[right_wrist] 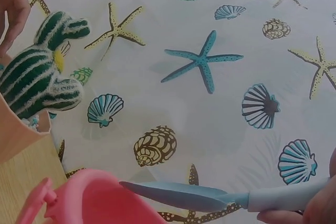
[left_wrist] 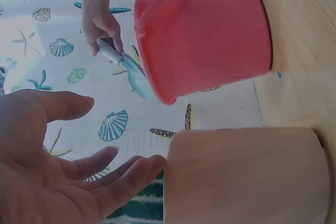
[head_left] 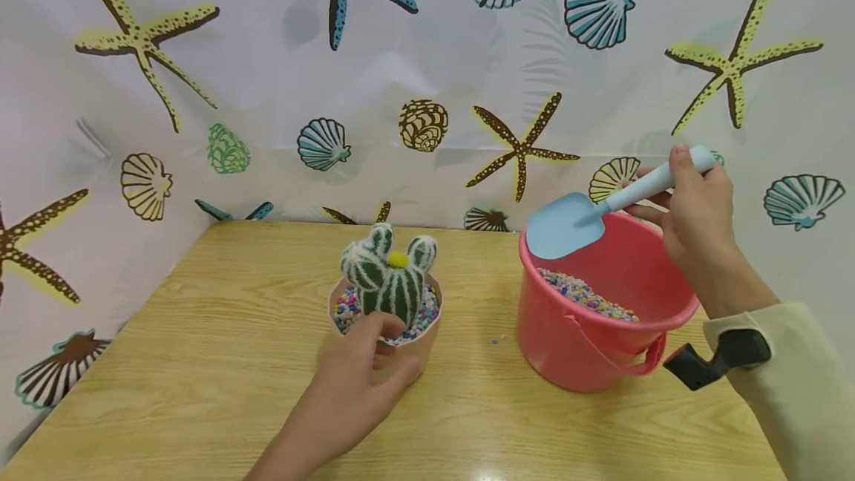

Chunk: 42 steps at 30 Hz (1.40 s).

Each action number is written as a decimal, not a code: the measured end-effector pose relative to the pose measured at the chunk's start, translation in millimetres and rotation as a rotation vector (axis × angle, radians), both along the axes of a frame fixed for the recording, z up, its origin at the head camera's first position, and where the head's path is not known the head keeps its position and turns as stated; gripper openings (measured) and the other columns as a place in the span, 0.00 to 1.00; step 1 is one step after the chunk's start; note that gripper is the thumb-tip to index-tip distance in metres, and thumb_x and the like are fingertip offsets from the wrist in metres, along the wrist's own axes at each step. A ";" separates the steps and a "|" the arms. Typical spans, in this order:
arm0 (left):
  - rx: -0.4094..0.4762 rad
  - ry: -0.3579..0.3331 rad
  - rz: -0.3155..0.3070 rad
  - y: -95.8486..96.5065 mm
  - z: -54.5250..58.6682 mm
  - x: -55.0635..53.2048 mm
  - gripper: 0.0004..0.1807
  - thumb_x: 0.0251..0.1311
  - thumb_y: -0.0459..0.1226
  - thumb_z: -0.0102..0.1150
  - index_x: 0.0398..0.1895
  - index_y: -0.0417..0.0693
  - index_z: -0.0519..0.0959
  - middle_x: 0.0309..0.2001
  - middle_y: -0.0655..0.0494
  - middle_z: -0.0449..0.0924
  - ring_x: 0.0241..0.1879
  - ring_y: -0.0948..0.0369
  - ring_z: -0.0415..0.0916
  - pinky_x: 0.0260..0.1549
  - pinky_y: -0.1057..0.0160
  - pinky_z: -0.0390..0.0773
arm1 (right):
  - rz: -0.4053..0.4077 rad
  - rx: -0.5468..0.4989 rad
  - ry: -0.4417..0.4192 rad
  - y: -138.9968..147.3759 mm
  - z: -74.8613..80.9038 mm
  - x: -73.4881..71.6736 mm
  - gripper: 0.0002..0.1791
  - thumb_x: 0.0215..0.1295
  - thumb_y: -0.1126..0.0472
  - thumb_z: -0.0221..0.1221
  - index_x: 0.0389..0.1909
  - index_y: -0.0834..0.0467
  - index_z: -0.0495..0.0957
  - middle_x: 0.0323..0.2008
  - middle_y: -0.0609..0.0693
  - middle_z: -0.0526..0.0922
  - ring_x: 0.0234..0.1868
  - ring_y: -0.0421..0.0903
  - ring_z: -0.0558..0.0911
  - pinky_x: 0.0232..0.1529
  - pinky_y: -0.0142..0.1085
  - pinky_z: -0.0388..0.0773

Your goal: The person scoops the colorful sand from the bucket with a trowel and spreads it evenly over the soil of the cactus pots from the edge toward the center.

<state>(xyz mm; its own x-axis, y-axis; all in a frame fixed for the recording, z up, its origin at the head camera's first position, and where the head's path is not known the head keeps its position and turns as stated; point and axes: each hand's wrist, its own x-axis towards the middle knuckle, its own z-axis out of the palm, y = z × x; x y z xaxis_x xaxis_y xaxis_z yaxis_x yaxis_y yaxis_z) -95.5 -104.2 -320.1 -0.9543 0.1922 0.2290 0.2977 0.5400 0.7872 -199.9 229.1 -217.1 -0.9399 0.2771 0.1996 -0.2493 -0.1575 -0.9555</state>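
My right hand [head_left: 701, 214] grips the handle of a light-blue toy shovel [head_left: 566, 226], its blade over the left rim of a pink bucket [head_left: 561, 351]. Multicoloured pebbles [head_left: 588, 295] lie inside the bucket. To the left stands a pale peach pot [head_left: 427, 358] holding a green-and-white fuzzy cactus [head_left: 394, 295] with a yellow spot, set in coloured pebbles [head_left: 433, 306]. At the pot's near rim is my left hand [head_left: 354, 384]. In the left wrist view that hand [left_wrist: 58, 166] is spread with thumb apart, its fingertips right at the rim and nothing in its grasp.
Pot and bucket stand on a light wooden table [head_left: 214, 347]. A few stray pebbles [head_left: 497, 338] lie between them. Behind hangs a white cloth [head_left: 267, 87] printed with starfish and shells. The bucket's handle [head_left: 617, 355] hangs down at the front. A black strap [head_left: 741, 351] circles the right wrist.
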 end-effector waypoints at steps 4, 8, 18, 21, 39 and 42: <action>0.002 -0.026 -0.024 9.4 0.6 -0.5 0.19 0.61 0.40 0.62 0.53 0.43 0.72 0.52 0.51 0.75 0.50 0.58 0.74 0.48 0.59 0.78 | -0.004 0.007 0.003 8.3 -3.6 0.3 0.21 0.65 0.45 0.53 0.51 0.51 0.60 0.44 0.51 0.71 0.36 0.41 0.82 0.28 0.36 0.83; -0.004 -0.005 -0.058 20.3 -0.1 -2.9 0.20 0.60 0.40 0.63 0.52 0.44 0.72 0.50 0.52 0.75 0.50 0.58 0.74 0.47 0.60 0.78 | -0.004 0.025 -0.041 14.9 -8.2 -3.4 0.24 0.66 0.45 0.51 0.55 0.51 0.57 0.44 0.51 0.71 0.35 0.41 0.83 0.28 0.36 0.83; -0.052 0.091 -0.194 51.4 -0.9 -18.0 0.21 0.64 0.42 0.57 0.55 0.41 0.69 0.50 0.48 0.73 0.51 0.56 0.72 0.48 0.55 0.77 | -0.066 0.090 0.003 22.1 -23.2 -18.4 0.21 0.62 0.47 0.58 0.51 0.51 0.66 0.41 0.49 0.76 0.36 0.41 0.82 0.27 0.31 0.82; -0.040 0.086 -0.206 57.0 -2.5 -24.6 0.21 0.64 0.42 0.56 0.55 0.41 0.68 0.50 0.48 0.73 0.50 0.57 0.72 0.49 0.55 0.76 | -0.073 0.146 -0.013 21.6 -25.7 -21.0 0.18 0.64 0.48 0.58 0.50 0.50 0.68 0.39 0.47 0.77 0.34 0.38 0.82 0.27 0.29 0.82; 0.092 -0.014 -0.248 87.4 -10.4 -68.7 0.29 0.64 0.44 0.54 0.63 0.40 0.62 0.54 0.43 0.71 0.53 0.51 0.71 0.52 0.51 0.75 | 0.017 0.517 -0.037 24.4 -49.5 -32.7 0.05 0.69 0.55 0.55 0.42 0.41 0.72 0.37 0.35 0.76 0.43 0.39 0.76 0.38 0.23 0.78; 0.101 -0.041 -0.246 89.7 -16.0 -72.9 0.29 0.64 0.45 0.55 0.63 0.41 0.61 0.55 0.44 0.70 0.54 0.51 0.70 0.53 0.51 0.75 | 0.032 0.565 -0.039 24.2 -56.0 -33.2 0.06 0.68 0.55 0.56 0.44 0.45 0.74 0.37 0.36 0.75 0.42 0.40 0.75 0.38 0.24 0.78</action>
<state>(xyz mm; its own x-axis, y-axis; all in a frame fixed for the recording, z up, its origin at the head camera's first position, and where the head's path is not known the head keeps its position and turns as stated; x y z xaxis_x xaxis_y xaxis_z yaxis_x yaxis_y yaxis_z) -168.4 -14.5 -336.1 -0.8905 0.3977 0.2208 0.3769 0.3733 0.8477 -233.0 253.3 -273.2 -0.9558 0.1087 0.2732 -0.2152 0.3743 -0.9020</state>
